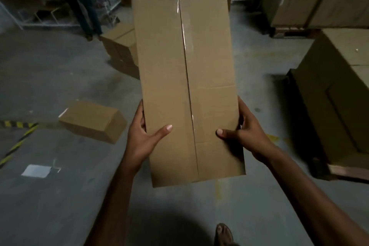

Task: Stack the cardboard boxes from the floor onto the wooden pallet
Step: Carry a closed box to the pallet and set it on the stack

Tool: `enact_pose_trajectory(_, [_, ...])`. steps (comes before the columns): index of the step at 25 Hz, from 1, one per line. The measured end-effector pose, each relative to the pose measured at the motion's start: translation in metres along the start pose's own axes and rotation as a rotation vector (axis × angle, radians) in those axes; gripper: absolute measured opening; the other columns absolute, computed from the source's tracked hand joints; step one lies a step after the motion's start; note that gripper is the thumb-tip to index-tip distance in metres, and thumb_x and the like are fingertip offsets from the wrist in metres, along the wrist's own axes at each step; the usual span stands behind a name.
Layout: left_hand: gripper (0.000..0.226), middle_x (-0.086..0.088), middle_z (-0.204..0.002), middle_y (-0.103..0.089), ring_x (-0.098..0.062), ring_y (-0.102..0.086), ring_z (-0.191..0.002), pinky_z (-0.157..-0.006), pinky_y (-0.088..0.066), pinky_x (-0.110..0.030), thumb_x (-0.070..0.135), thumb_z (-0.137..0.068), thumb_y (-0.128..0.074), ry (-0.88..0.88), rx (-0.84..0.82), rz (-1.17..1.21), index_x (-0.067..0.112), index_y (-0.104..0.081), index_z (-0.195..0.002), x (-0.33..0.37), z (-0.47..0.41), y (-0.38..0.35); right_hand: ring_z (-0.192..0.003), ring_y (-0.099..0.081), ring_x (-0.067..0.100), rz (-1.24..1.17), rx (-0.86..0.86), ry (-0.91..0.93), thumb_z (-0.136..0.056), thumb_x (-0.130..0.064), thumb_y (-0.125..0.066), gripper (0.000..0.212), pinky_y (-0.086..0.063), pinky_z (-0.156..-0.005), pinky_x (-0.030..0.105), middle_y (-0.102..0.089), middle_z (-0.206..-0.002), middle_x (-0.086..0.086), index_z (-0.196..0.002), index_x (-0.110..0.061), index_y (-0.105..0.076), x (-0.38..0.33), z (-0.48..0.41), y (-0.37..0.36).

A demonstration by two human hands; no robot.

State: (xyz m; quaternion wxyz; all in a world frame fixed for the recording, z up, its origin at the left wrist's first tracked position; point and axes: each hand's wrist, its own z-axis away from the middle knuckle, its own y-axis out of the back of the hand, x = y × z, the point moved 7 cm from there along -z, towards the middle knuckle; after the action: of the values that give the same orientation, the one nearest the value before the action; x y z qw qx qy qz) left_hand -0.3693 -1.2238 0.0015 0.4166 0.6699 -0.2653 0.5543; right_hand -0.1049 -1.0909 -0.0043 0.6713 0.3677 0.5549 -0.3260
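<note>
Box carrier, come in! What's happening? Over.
Left hand, right hand gripping taped box, off the floor. Pallet at right. Loose box on floor, left.

One wide-angle view from a camera worn at head height, facing forward and tilted steeply down. The cardboard box [187, 86] fills the centre, close to the lens. The left hand [143, 136] sits at its 7 o'clock and the right hand [245, 134] at its 5 o'clock, with the forearms running in from the bottom edge. The floor [50, 78] lies well below, and a foot [224, 233] shows at 6 o'clock. Toward 12 o'clock the view reaches deeper into a dim, blurred room, possibly a warehouse. Straight lines bow near the edges.
</note>
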Motion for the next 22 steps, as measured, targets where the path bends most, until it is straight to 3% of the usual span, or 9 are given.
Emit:
enact_pose_trajectory(5, [0.102, 0.013, -0.143, -0.059, 0.002, -0.059, -0.125, -0.103, -0.051, -0.022, 0.019, -0.076, -0.091, -0.054, -0.087, 0.021, 0.036, -0.033, -0.158, 0.062, -0.072, -0.105, -0.106, -0.056, -0.021, -0.006, 0.126, 0.022, -0.075, -0.001, -0.087, 0.103, -0.052, -0.075, 0.006, -0.058, -0.114, -0.045, -0.153, -0.045, -0.035, -0.024, -0.03, 0.116])
enact_pose_trajectory(8, [0.106, 0.008, -0.141, -0.061, -0.004, -0.063, -0.12, -0.1, -0.055, -0.026, 0.013, -0.071, -0.093, 0.026, -0.121, 0.071, 0.03, -0.034, -0.158, 0.075, -0.127, -0.159, -0.117, -0.061, 0.004, -0.079, 0.22, -0.052, -0.072, 0.008, -0.086, 0.104, -0.056, -0.087, 0.025, -0.062, -0.13, -0.017, -0.152, -0.04, -0.04, -0.02, -0.069, 0.175])
enact_pose_trajectory(10, [0.108, 0.001, -0.14, -0.061, -0.012, -0.064, -0.119, -0.095, -0.055, -0.028, 0.007, -0.068, -0.094, 0.137, -0.141, 0.109, 0.024, -0.036, -0.157, 0.074, -0.174, -0.193, -0.119, -0.06, 0.02, -0.12, 0.284, -0.136, -0.072, 0.014, -0.082, 0.099, -0.056, -0.094, 0.038, -0.062, -0.128, -0.004, -0.151, -0.034, -0.043, -0.016, -0.105, 0.207])
enact_pose_trajectory(13, [0.101, -0.009, -0.138, -0.064, -0.02, -0.067, -0.113, -0.089, -0.057, -0.031, 0.001, -0.067, -0.093, 0.243, -0.24, 0.098, 0.015, -0.042, -0.153, 0.068, -0.254, -0.244, -0.094, -0.06, 0.016, -0.165, 0.307, -0.309, -0.077, 0.018, -0.075, 0.086, -0.054, -0.072, 0.033, -0.064, -0.111, 0.003, -0.148, -0.025, -0.048, -0.004, -0.169, 0.243])
enact_pose_trajectory(15, [0.094, -0.011, -0.131, -0.068, -0.017, -0.07, -0.102, -0.076, -0.06, -0.029, 0.0, -0.067, -0.093, 0.286, -0.295, 0.073, 0.013, -0.048, -0.148, 0.059, -0.305, -0.273, -0.087, -0.058, 0.015, -0.192, 0.325, -0.4, -0.078, 0.017, -0.075, 0.081, -0.049, -0.061, 0.029, -0.065, -0.103, 0.003, -0.145, -0.022, -0.05, 0.008, -0.21, 0.262])
enact_pose_trajectory(16, [0.09, -0.011, -0.127, -0.07, -0.014, -0.071, -0.095, -0.067, -0.06, -0.025, -0.001, -0.067, -0.092, 0.296, -0.319, 0.07, 0.012, -0.05, -0.146, 0.056, -0.329, -0.288, -0.09, -0.059, 0.017, -0.199, 0.344, -0.431, -0.077, 0.016, -0.076, 0.081, -0.051, -0.063, 0.03, -0.065, -0.104, 0.004, -0.144, -0.022, -0.051, 0.016, -0.23, 0.272])
enact_pose_trajectory(18, [0.087, -0.011, -0.124, -0.07, -0.01, -0.07, -0.09, -0.058, -0.058, -0.02, -0.004, -0.069, -0.091, 0.297, -0.389, 0.068, 0.01, -0.051, -0.145, 0.055, -0.375, -0.319, -0.11, -0.061, 0.026, -0.203, 0.412, -0.466, -0.069, 0.014, -0.082, 0.088, -0.058, -0.082, 0.04, -0.066, -0.118, 0.007, -0.143, -0.022, -0.054, 0.033, -0.27, 0.295])
enact_pose_trajectory(20, [0.086, -0.011, -0.124, -0.07, -0.009, -0.07, -0.089, -0.057, -0.057, -0.019, -0.006, -0.07, -0.089, 0.29, -0.434, 0.069, 0.009, -0.05, -0.145, 0.057, -0.418, -0.346, -0.125, -0.057, 0.033, -0.209, 0.47, -0.458, -0.063, 0.013, -0.086, 0.098, -0.055, -0.1, 0.048, -0.065, -0.129, 0.01, -0.147, -0.024, -0.053, 0.039, -0.305, 0.317])
enact_pose_trajectory(22, [0.084, -0.011, -0.124, -0.069, -0.01, -0.068, -0.086, -0.058, -0.057, -0.02, -0.008, -0.072, -0.087, 0.262, -0.447, 0.07, 0.011, -0.048, -0.144, 0.07, -0.45, -0.367, -0.126, -0.057, 0.035, -0.226, 0.498, -0.435, -0.065, 0.012, -0.085, 0.098, -0.055, -0.101, 0.049, -0.063, -0.132, 0.012, -0.149, -0.025, -0.05, 0.036, -0.329, 0.333])
